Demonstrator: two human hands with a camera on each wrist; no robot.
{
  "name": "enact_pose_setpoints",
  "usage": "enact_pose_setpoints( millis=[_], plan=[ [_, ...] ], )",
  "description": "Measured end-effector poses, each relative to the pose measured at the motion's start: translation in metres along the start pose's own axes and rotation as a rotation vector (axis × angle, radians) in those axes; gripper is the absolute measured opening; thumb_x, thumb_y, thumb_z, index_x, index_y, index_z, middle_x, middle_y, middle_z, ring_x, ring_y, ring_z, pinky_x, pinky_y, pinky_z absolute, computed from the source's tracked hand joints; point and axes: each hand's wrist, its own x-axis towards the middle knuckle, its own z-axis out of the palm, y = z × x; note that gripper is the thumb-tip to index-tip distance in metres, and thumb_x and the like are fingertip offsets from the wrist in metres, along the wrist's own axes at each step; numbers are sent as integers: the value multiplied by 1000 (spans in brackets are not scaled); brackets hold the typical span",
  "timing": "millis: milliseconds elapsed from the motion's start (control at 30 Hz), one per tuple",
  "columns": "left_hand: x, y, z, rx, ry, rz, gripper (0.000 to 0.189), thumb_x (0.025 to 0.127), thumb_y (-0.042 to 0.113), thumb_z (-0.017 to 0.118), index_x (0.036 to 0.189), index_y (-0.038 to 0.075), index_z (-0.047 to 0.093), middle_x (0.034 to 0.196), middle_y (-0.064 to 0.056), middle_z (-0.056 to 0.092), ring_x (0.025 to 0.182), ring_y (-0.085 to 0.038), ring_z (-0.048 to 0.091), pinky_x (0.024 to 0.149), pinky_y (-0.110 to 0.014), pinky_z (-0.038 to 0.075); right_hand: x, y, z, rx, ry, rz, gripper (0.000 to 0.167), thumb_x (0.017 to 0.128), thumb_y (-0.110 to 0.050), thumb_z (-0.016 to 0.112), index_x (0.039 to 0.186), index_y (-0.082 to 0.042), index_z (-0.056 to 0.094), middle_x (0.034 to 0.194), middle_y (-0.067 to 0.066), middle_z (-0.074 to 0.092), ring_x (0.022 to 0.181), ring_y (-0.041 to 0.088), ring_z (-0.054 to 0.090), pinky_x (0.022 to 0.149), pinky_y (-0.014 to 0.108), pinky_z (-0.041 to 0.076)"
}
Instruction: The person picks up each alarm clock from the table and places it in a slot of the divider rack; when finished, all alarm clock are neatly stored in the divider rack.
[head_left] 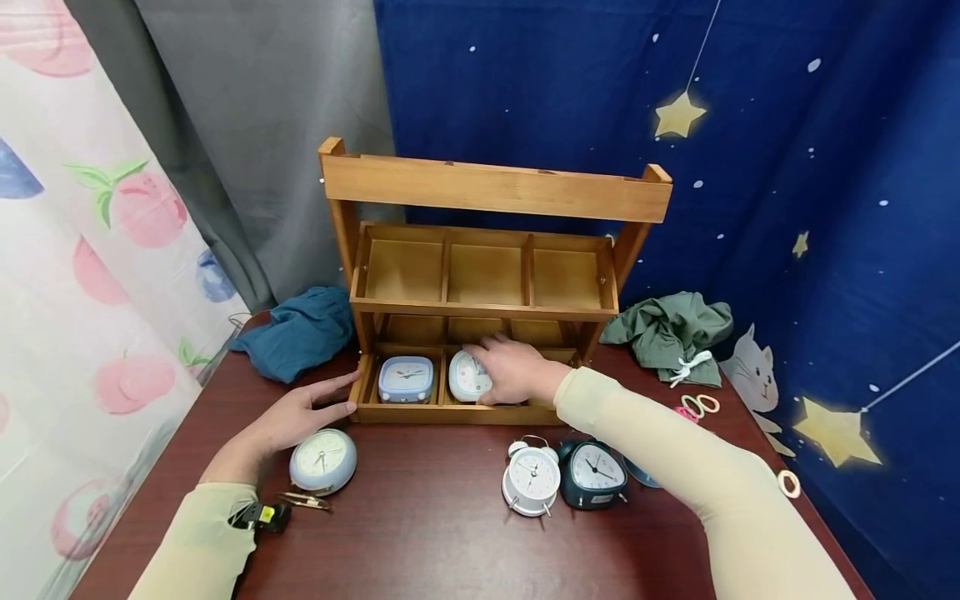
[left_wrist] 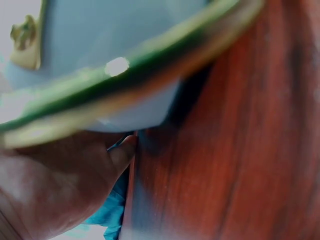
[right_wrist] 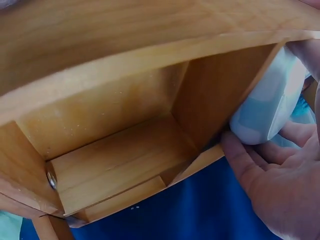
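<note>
A wooden rack [head_left: 487, 414] with divided tiers stands at the back of the table. In the middle compartment of its lower tier is a pale blue and white clock [head_left: 468, 379], gripped by my right hand [head_left: 517, 371]. The right wrist view shows the fingers and thumb around the clock's body [right_wrist: 267, 100]. A blue square clock [head_left: 406, 379] sits in the left compartment. My left hand [head_left: 288, 419] rests its straight fingertips against the rack's left side. Below that hand lies a round pale blue clock [head_left: 323, 461]; a gold-rimmed pale body fills the left wrist view, blurred.
A white twin-bell clock [head_left: 531, 481] and a dark triangular clock [head_left: 594, 473] stand in front of the rack, with a blue item partly hidden by my right sleeve. Teal cloth [head_left: 300, 333] and green cloth [head_left: 671, 333] flank it. Rings [head_left: 707, 403] lie right; a gold clip-like object [head_left: 305, 501] lies left.
</note>
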Motion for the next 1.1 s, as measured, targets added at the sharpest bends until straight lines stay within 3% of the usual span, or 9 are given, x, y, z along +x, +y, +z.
enact_pose_setpoints(
  millis=[300, 767, 967, 1100],
  plan=[
    [2, 0, 1, -8, -3, -8, 71, 109, 52, 71, 171, 25, 49, 172, -16, 47, 159, -46, 40, 124, -72, 34, 3, 1, 6, -5, -37, 26, 99, 88, -52, 94, 166, -9, 50, 160, 27, 52, 151, 52, 47, 120, 55, 49],
    [2, -2, 1, -8, -7, -10, 72, 109, 53, 71, 171, 25, 49, 172, -16, 48, 159, -46, 41, 123, -72, 35, 1, 9, 8, 78, -15, -62, 80, 92, -49, 92, 154, -7, 63, 142, 20, 52, 132, 40, 50, 111, 46, 53],
    [1, -2, 1, -9, -6, -9, 72, 109, 53, 71, 171, 24, 49, 172, -16, 47, 159, -46, 40, 124, -72, 35, -7, 14, -1, 186, -40, -34, 90, 98, -59, 82, 165, -6, 52, 158, 20, 49, 151, 42, 45, 128, 52, 39],
    [1, -1, 0, -9, -7, -3, 72, 109, 51, 71, 171, 23, 49, 172, -17, 47, 159, -47, 40, 123, -73, 35, -26, 12, -15, 253, -26, -22, 91, 102, -60, 78, 170, -8, 45, 163, 18, 50, 152, 37, 47, 128, 52, 39]
  ],
)
